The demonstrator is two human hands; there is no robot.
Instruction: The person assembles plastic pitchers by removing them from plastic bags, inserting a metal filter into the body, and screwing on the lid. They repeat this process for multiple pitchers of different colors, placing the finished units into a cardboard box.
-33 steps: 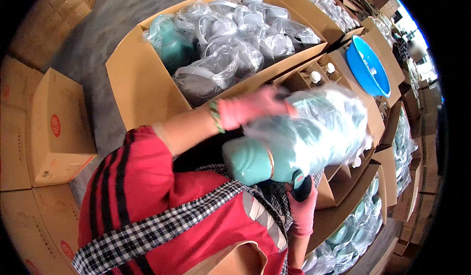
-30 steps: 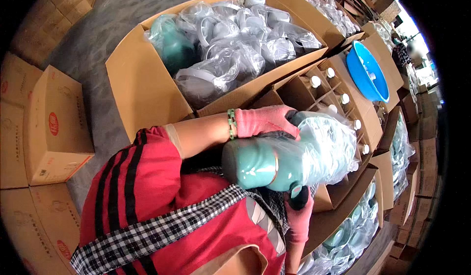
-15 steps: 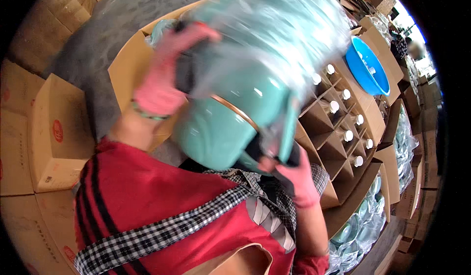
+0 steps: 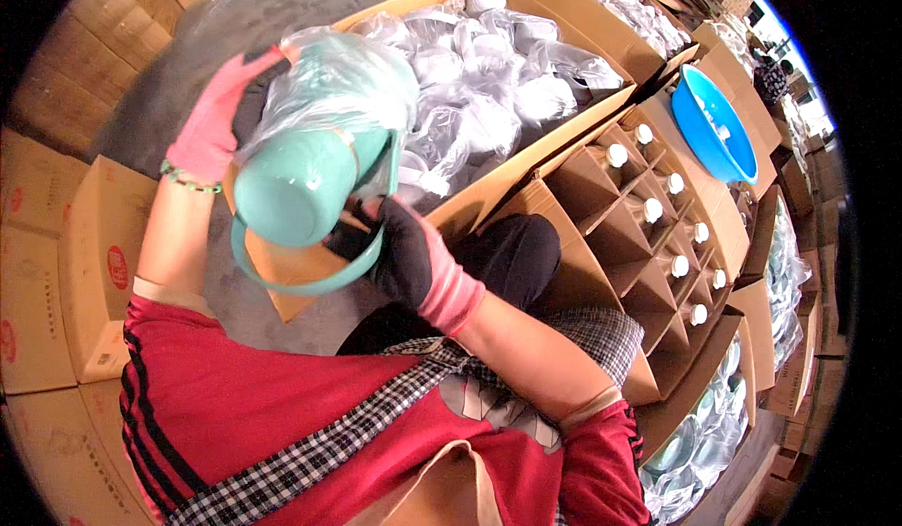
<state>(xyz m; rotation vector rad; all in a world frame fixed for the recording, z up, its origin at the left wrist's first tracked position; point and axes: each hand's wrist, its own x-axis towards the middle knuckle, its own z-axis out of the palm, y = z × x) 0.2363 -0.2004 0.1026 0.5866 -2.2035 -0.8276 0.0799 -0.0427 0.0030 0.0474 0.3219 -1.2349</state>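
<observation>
Plastic (image 4: 343, 85) partly wraps the glossy teal vessel (image 4: 291, 188).

A bare grey floor (image 4: 272, 5) carries everything here, looking smooth and a bit scuffed. At the far left, brown boxes (image 4: 103, 28) stand stacked on it, and nearer by is a closed carton (image 4: 99, 272). Toward the middle sits a big open carton (image 4: 540, 158), its flap folded out; just beside it is a divided carton (image 4: 564, 239). I can't see the undersides of those two.
</observation>
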